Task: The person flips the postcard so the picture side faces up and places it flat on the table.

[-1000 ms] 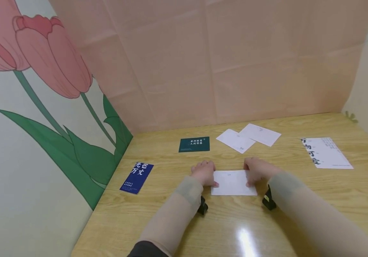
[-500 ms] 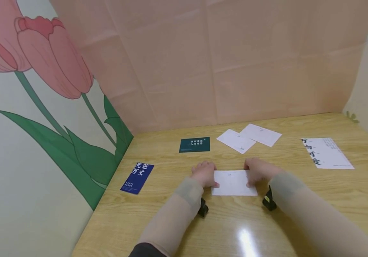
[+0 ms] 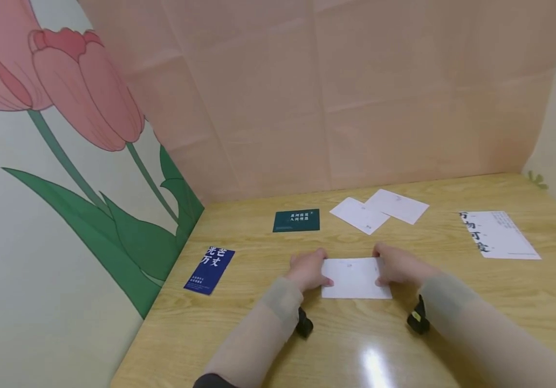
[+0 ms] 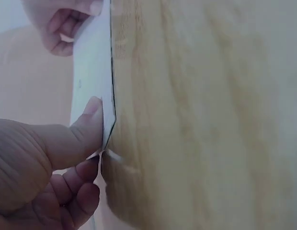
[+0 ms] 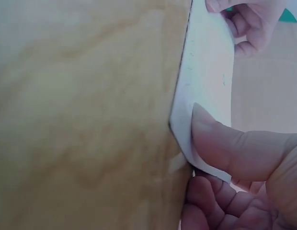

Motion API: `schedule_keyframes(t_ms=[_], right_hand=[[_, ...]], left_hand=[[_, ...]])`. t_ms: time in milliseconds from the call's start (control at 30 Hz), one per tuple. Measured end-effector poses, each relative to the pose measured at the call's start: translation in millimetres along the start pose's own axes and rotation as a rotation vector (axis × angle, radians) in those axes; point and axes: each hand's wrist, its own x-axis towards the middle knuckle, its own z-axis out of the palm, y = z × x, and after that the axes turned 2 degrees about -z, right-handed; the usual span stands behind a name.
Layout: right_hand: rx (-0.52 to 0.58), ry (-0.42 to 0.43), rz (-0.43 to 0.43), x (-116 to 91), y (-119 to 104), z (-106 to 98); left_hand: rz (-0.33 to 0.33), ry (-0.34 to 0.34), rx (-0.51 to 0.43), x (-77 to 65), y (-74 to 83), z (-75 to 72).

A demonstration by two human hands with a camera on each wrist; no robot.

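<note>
A white postcard (image 3: 357,279) with a small faint print near its far edge is held between both hands over the table. My left hand (image 3: 307,269) pinches its left end. In the left wrist view, the thumb (image 4: 86,129) lies on the face of the card while curled fingers (image 4: 81,191) tuck beneath the edge. At the opposite end, my right hand (image 3: 398,267) pinches the card in the same way. The right wrist view has that thumb (image 5: 220,139) pressing on the face, with the fingers bent below and partly hidden by the card.
Two overlapping white cards (image 3: 357,214) lie at the back of the wooden table (image 3: 258,318). Left of them is a dark green card (image 3: 296,220). A blue card (image 3: 209,270) lies at far left, and a white card with black lettering (image 3: 506,234) at right. Pink cloth (image 3: 258,108) hangs behind.
Both hands have shifted slightly, and the wrists have drawn a little apart. Their fingers now sit more at the card's ends, leaving more of its face visible. The other cards lie still.
</note>
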Motion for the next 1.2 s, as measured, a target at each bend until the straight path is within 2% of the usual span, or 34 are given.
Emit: schedule_keyframes(t_ms=[300, 467, 633, 767, 967, 1200], right_hand=[[0.072, 0.026, -0.005, -9.2, -0.2, 2.1], [0.187, 0.021, -0.005, -11.8, 2.2, 2.5], [0.35, 0.013, 0.016, -14.8, 4.9, 5.3], [0.458, 0.048, 0.023, -12.7, 9.5, 7.5], [0.55, 0.096, 0.017, -11.7, 12.8, 8.7], [0.613, 0.108, 0.009, -16.8, 6.2, 8.2]], left_hand=[[-0.03, -0.024, -0.293, -9.8, -8.3, 3.8], [-0.036, -0.025, -0.409, -15.7, -11.4, 1.7], [-0.071, -0.022, -0.542, -19.3, -16.8, 0.1], [-0.09, 0.012, -0.645, -19.9, -19.5, 0.5], [-0.124, 0.081, -0.79, -21.5, -18.4, 2.8], [-0.189, 0.145, -0.879, -22.8, -14.6, 4.0]])
